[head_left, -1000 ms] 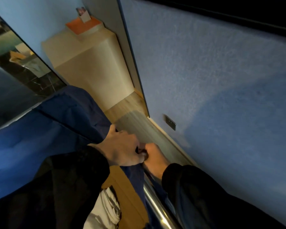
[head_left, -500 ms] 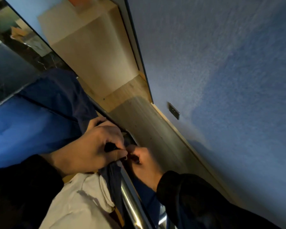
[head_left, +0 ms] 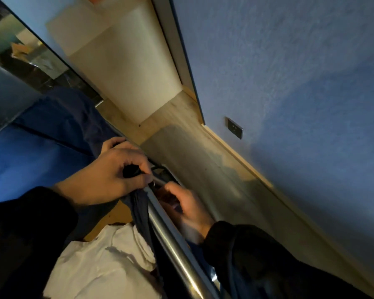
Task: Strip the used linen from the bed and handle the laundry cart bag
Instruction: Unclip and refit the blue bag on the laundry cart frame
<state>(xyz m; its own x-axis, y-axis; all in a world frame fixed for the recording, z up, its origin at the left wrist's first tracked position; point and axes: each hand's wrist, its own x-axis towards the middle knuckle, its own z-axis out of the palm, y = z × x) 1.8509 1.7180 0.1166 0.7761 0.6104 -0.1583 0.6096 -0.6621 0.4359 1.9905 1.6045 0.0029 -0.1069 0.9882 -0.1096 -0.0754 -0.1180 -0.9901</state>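
The dark blue laundry cart bag hangs from a shiny metal cart rail that runs from the centre to the bottom. My left hand is closed on a black strap or tie of the bag, right at the rail's top end. Just across the rail, my right hand curls around the bag's fastening on the outer side; what its fingers pinch is blurred. White used linen lies bunched inside the bag at the bottom left.
A blue textured wall with a wall socket runs close along the right. Wooden floor lies between cart and wall. A pale wooden cabinet stands ahead, beside a dark glass panel at the left.
The view has tilted down, bringing more white linen and rail into sight. My hands, pressed together a second ago, have drawn apart to either side of the rail.
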